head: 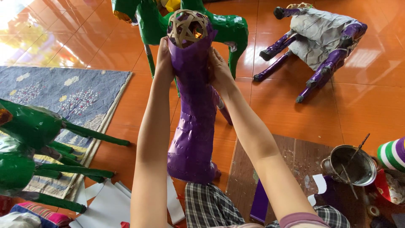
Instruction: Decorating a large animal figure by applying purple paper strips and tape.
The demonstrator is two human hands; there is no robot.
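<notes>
Both hands grip the top of a tall purple paper figure (192, 118): the left hand (164, 59) at its 9 o'clock side, the right hand (219, 67) at 3 o'clock. Its base rests on the lap; a woven bamboo end (187, 27) shows on top. At 12 o'clock, just behind, stands a green figure (230, 29). At 4 o'clock sits a metal pot (352, 166) on a wooden board (295, 156). Open tile floor (367, 114) lies at 3 o'clock.
</notes>
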